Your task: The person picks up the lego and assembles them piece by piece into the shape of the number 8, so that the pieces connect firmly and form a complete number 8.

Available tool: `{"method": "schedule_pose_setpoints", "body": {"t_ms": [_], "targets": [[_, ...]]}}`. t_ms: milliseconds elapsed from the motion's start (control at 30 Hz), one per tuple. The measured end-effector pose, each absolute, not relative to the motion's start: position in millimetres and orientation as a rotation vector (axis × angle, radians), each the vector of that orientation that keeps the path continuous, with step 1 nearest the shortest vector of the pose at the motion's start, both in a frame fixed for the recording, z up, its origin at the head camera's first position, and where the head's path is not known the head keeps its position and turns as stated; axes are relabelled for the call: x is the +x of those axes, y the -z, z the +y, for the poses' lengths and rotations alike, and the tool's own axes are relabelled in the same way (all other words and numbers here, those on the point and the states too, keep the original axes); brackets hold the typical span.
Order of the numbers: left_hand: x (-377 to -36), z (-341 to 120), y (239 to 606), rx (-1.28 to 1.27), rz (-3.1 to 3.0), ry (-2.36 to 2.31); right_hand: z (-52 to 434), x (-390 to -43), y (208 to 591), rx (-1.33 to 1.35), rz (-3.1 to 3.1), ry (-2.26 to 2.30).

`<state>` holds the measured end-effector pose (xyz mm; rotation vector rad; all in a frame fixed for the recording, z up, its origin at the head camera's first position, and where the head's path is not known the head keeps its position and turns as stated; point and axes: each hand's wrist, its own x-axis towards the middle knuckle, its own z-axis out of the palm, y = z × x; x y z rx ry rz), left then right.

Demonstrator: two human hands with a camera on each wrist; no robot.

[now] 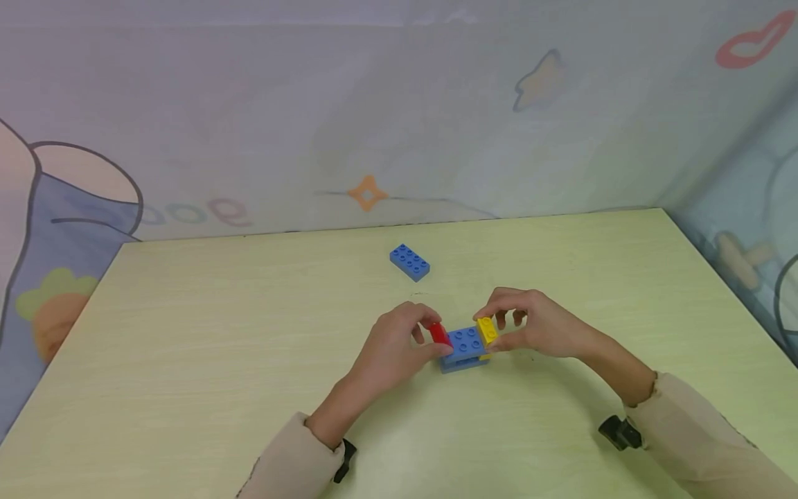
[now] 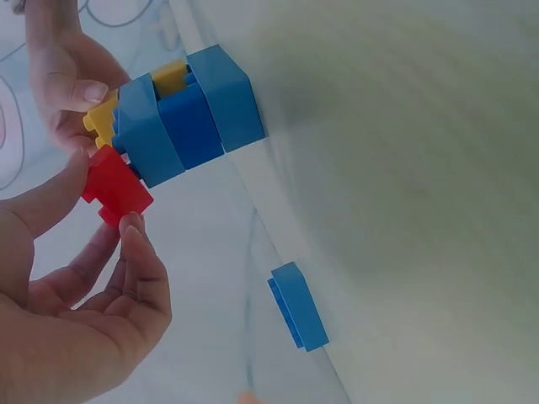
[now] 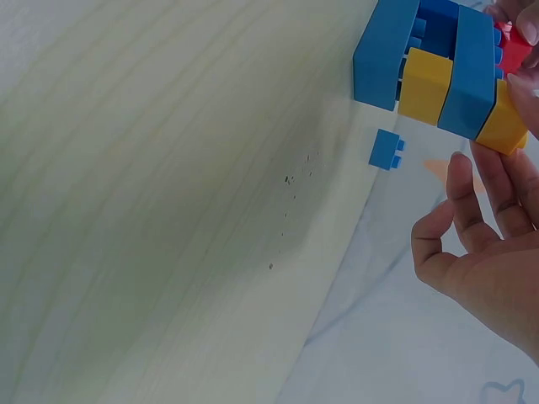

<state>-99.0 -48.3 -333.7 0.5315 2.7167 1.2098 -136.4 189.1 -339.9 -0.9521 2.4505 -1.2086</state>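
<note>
Red brick (image 1: pixel 439 334) pinched between left fingers (image 1: pixel 419 328).

- Head view: bright, even, diffuse light, no hard source visible. Soft faint shadows under both forearms on the table (image 1: pixel 187 333) and under the brick stack (image 1: pixel 464 346).
- Mild pale sheen on tabletop near the bottom centre, no blown highlights.
- Slight wide-angle bend: table edges splay outward, backdrop wall (image 1: pixel 312 104) looks hazy, low contrast, washed colours.
- Left wrist view: table surface smeared w/ motion blur at right; the red brick (image 2: pixel 116 187) and left hand (image 2: pixel 76 311) reasonably sharp.
- Right wrist view: wood grain streaked and soft at left; right hand (image 3: pixel 488 261) close, slightly soft. Loose blue brick (image 3: pixel 386 149) small but legible.
- Both wrist views tilted, bright, flat, near shadowless.
</note>
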Motion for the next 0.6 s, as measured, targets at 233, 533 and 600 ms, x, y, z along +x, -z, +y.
{"method": "schedule_pose_setpoints", "body": {"t_ms": [233,533,600], "targets": [[-97.0,-44.1,333.5,0.603,2.717,-1.217,188.4,-136.8,338.6,-0.933,2.453,1.192],[-96.7,-40.9,333.3,0.664,2.716,-1.219,188.6,-136.7,338.8,-0.952,2.455,1.198],[-97.0,-40.6,333.4,0.665,2.705,-1.224,188.6,-136.5,338.8,-0.951,2.459,1.197]]}}
